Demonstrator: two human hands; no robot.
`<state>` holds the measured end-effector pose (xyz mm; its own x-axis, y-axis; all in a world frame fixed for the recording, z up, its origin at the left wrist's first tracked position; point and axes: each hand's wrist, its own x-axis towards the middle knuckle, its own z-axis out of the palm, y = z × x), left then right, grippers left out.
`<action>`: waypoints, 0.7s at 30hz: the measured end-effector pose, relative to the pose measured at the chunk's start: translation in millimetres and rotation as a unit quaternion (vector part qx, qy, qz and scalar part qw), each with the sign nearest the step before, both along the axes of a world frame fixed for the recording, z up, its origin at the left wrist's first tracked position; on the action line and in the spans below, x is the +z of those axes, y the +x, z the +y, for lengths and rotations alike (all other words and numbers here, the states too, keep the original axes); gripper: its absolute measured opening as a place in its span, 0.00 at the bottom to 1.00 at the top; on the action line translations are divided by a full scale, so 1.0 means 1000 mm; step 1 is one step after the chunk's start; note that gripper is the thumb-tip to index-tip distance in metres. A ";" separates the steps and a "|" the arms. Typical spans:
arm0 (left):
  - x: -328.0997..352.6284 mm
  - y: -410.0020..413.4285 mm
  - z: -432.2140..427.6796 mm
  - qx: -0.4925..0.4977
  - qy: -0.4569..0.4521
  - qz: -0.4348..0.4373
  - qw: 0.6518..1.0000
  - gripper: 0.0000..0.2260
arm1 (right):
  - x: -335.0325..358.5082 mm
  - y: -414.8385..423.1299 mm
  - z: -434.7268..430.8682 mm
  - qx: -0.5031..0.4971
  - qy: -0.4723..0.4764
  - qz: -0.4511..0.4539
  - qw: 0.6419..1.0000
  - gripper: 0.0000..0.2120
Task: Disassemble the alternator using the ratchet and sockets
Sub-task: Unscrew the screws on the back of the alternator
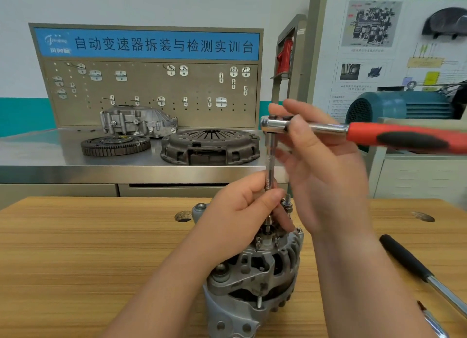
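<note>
The alternator (255, 274) stands on the wooden table (88, 249) beneath both hands, near the table's far edge. The left hand (240, 211) pinches the upright extension bar (270, 166) low down. The right hand (323, 161) curls round the ratchet (404, 135) beside its head, red handle jutting rightward. Bare wood spreads left of the left hand. A black-handled tool (409, 262) lies right of the right forearm.
</note>
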<state>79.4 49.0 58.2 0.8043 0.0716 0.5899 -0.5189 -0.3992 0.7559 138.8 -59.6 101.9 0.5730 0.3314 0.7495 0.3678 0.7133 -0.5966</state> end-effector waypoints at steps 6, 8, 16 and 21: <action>0.000 0.001 -0.003 -0.002 -0.011 -0.007 1.000 0.09 | -0.003 -0.005 0.007 0.025 -0.008 -0.006 1.000 0.09; 0.000 -0.001 -0.004 -0.010 -0.015 -0.016 1.000 0.10 | -0.003 -0.008 0.009 0.101 -0.009 0.062 0.993 0.13; -0.001 0.001 -0.002 -0.017 -0.024 -0.010 1.000 0.07 | -0.002 -0.006 0.006 0.027 0.003 -0.015 1.000 0.09; -0.003 0.001 -0.002 -0.016 -0.020 -0.007 1.000 0.10 | -0.004 -0.007 0.010 0.050 -0.003 -0.005 0.999 0.11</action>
